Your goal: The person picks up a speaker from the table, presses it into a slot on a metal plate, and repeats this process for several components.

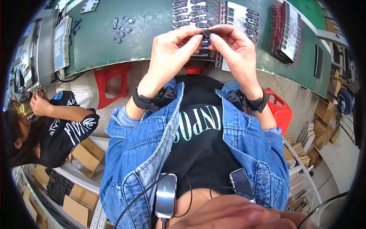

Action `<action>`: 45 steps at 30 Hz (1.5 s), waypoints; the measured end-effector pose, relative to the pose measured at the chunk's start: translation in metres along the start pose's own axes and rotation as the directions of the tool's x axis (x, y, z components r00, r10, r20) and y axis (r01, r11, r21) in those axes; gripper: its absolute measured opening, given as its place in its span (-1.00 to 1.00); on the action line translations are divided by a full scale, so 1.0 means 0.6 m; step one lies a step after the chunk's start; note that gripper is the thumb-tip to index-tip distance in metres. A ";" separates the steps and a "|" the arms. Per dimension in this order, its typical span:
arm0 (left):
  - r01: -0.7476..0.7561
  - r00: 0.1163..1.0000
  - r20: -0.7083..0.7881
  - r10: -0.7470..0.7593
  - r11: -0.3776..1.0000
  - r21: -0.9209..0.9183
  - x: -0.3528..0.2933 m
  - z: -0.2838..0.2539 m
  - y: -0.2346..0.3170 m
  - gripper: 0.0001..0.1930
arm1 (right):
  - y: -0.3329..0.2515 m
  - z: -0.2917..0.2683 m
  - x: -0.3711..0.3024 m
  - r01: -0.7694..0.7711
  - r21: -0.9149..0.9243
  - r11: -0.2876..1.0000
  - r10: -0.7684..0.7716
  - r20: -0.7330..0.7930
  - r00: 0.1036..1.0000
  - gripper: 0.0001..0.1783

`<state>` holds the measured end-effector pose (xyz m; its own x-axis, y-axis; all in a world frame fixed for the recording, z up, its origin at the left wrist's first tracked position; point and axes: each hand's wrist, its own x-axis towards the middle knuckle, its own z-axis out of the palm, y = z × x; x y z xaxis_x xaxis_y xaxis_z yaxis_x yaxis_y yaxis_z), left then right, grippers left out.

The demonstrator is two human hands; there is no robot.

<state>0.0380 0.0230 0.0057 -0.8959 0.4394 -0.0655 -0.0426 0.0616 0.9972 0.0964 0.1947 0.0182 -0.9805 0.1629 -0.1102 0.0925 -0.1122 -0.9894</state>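
My left hand (173, 47) and my right hand (237, 47) meet over the near edge of the green table. Between their thumbs and fingertips they pinch one small black piece (206, 33); its exact kind is too small to make out. Behind and below the fingers, rows of small dark electronic modules (189, 12) lie on a white board. To the right is another white board (237, 13) bearing similar modules and red wires. Both wrists wear black straps.
Loose dark parts (122, 31) lie left on the table (152, 21). A keypad device (61, 44) stands at its left end. At right sits a stack of boards with red wires (286, 32). Red stools (111, 82) stand below; a co-worker's arm (68, 110) is at left.
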 end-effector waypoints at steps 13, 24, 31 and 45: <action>0.256 0.961 0.177 -0.211 0.923 -0.287 0.009 -0.018 -0.011 -0.71 | 0.035 -0.013 0.007 0.056 -0.143 0.988 -0.051 0.041 0.998 -0.77; 0.253 0.964 0.149 -0.222 0.937 -0.240 0.008 -0.017 -0.017 -0.74 | 0.042 -0.001 0.000 0.016 -0.170 0.985 -0.015 0.007 1.000 -0.80; 0.281 0.958 0.130 -0.254 0.919 -0.278 0.007 -0.012 -0.019 -0.75 | 0.047 0.004 0.000 0.040 -0.183 0.982 -0.047 -0.036 0.998 -0.81; 0.274 0.961 0.111 -0.252 0.911 -0.308 0.004 -0.009 -0.020 -0.77 | 0.032 0.001 0.002 0.114 -0.356 0.928 -0.117 0.015 0.993 -0.83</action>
<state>0.0343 0.0185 -0.0065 -0.8016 0.5059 -0.3186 -0.4208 -0.0990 0.9017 0.0966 0.1920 -0.0008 -0.9871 0.1599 0.0074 0.0354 0.2633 -0.9641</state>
